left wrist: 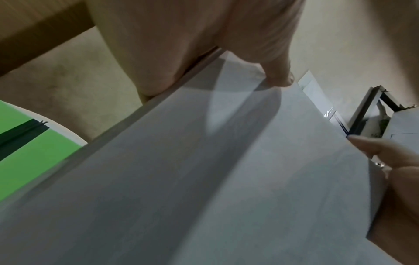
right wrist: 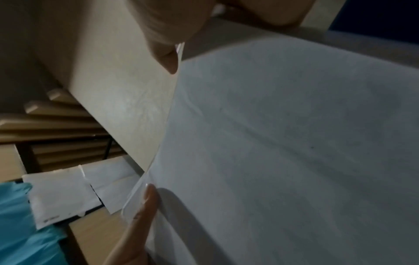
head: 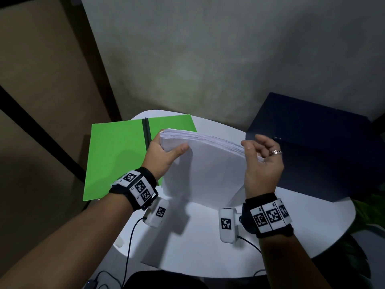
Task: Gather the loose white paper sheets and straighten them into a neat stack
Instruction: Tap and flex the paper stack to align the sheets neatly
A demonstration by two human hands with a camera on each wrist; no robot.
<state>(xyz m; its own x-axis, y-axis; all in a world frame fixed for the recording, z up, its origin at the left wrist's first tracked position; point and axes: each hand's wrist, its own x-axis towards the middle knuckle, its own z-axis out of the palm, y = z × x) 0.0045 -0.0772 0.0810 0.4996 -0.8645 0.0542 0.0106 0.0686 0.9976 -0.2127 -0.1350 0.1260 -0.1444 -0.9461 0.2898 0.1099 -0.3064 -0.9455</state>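
Paper [head: 208, 163] standing on its lower edge on the white table [head: 208, 247], just right of the green folder [head: 116, 159], top edge tilted away and fanned unevenly. Probably mid-jogging: best to loosen both grips a little, lift and tap the lower edge on the table, then turn and tap a side edge, keeping sheets free to slide level. Left hand [head: 164, 155] gripping the top left corner, thumb on the near face, fingers behind. Right hand [head: 262, 163] at the right edge, thumb against the sheets, fingers curled loosely behind; firm hold or mere steadying, cannot tell. Dark box [head: 312, 147] just right of paper
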